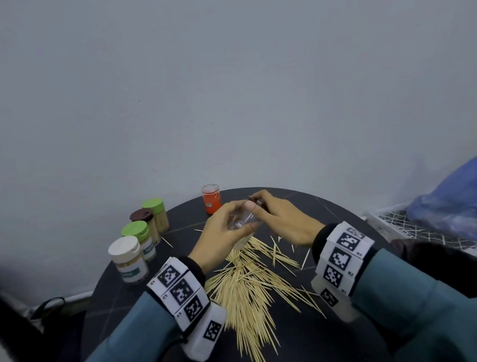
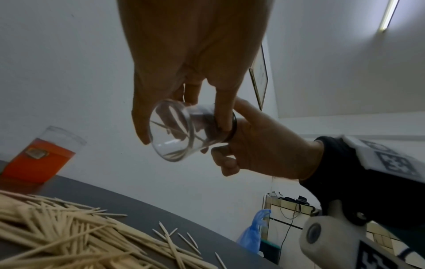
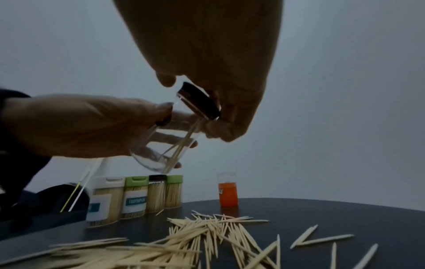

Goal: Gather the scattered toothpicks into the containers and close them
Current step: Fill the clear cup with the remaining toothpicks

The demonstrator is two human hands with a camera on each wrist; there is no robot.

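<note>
Tilting a clear jar (image 2: 184,131) above the table (image 1: 329,212), the left hand (image 1: 220,236) grips its body; the right hand (image 1: 282,220) pinches the dark lid (image 3: 198,101) at its far, raised end.

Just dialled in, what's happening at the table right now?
A person holds a clear container tilted in the air with the left hand, while the right hand grips its dark lid at the mouth. Only a few toothpicks are inside. A big pile of toothpicks still lies loose on the dark table. Four filled, capped containers and an orange one stand behind.
</note>
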